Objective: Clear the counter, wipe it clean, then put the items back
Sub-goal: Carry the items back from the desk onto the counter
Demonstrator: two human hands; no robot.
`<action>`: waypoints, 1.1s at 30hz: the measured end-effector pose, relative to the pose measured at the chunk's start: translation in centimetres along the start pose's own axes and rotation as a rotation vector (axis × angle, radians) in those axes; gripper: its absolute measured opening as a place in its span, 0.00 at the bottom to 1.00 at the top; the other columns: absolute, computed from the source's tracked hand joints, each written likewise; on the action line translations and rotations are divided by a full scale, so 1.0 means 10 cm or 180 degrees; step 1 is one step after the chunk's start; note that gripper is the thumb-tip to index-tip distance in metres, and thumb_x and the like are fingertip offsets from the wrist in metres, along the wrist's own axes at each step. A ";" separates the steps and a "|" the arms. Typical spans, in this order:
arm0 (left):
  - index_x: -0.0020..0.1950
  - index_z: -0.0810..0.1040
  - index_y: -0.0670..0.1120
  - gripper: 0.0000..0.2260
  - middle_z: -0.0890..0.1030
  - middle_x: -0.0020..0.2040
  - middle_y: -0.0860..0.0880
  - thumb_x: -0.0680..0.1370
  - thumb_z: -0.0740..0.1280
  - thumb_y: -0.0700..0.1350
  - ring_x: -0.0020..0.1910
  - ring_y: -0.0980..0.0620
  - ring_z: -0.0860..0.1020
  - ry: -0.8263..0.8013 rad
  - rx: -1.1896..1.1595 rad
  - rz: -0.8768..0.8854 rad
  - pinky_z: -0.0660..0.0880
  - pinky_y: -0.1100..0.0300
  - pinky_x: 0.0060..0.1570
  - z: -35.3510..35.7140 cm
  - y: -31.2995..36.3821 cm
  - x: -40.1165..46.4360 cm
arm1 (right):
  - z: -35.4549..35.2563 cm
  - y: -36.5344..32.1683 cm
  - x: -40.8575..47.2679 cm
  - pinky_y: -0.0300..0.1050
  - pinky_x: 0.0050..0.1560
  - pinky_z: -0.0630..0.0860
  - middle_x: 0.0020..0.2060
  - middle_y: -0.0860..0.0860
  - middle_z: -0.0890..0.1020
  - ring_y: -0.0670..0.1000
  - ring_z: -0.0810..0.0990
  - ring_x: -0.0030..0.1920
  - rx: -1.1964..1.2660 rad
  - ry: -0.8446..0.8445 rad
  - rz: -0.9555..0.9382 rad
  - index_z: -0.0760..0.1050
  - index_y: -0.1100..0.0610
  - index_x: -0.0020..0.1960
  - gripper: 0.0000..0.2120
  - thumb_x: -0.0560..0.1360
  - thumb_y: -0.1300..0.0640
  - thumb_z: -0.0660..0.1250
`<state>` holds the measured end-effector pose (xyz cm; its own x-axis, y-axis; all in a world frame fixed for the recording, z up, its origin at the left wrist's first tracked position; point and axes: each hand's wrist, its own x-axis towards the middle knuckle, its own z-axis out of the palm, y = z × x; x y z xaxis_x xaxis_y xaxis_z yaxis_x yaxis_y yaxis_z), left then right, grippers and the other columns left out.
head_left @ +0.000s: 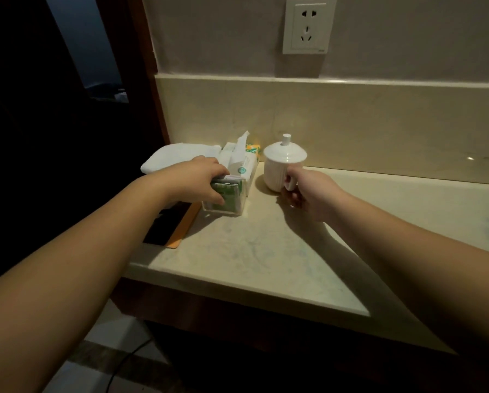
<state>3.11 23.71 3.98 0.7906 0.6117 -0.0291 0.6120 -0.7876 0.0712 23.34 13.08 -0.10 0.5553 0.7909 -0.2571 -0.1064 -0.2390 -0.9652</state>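
A clear plastic box [226, 207] with green packets stands at the left end of the beige counter [266, 251]. My left hand [202, 177] grips its near end from above, thumb on the front face. Behind it lies a tissue pack [242, 163] with a tissue sticking up. A white lidded mug [280, 168] stands to the right. My right hand [308, 191] holds the mug's handle, fingers curled round it. A folded white cloth [178, 156] lies at the back left corner.
A black and orange flat item [172, 231] lies on the counter's left edge under my left forearm. The wall with a socket [308, 24] rises behind the backsplash. Bare counter stretches to the right. A cable runs on the floor below.
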 end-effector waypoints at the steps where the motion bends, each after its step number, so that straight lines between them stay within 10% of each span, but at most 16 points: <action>1: 0.65 0.73 0.52 0.21 0.72 0.54 0.53 0.74 0.71 0.54 0.54 0.53 0.67 0.0006 -0.0024 0.0022 0.69 0.55 0.54 0.01 -0.01 0.02 | 0.04 -0.01 0.03 0.40 0.26 0.63 0.32 0.56 0.72 0.51 0.68 0.25 -0.0038 0.0061 -0.0015 0.71 0.58 0.39 0.07 0.74 0.57 0.60; 33: 0.68 0.73 0.52 0.22 0.70 0.61 0.51 0.75 0.70 0.54 0.57 0.56 0.63 0.0171 -0.0295 0.0246 0.69 0.55 0.60 0.10 -0.16 0.11 | 0.52 -0.19 0.31 0.40 0.30 0.65 0.31 0.54 0.73 0.50 0.69 0.28 -0.0385 0.0518 0.0077 0.72 0.58 0.40 0.15 0.79 0.49 0.59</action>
<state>3.03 25.64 2.86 0.8316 0.5544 0.0334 0.5427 -0.8239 0.1632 20.95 18.89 0.70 0.6807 0.6851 -0.2593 -0.0269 -0.3304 -0.9435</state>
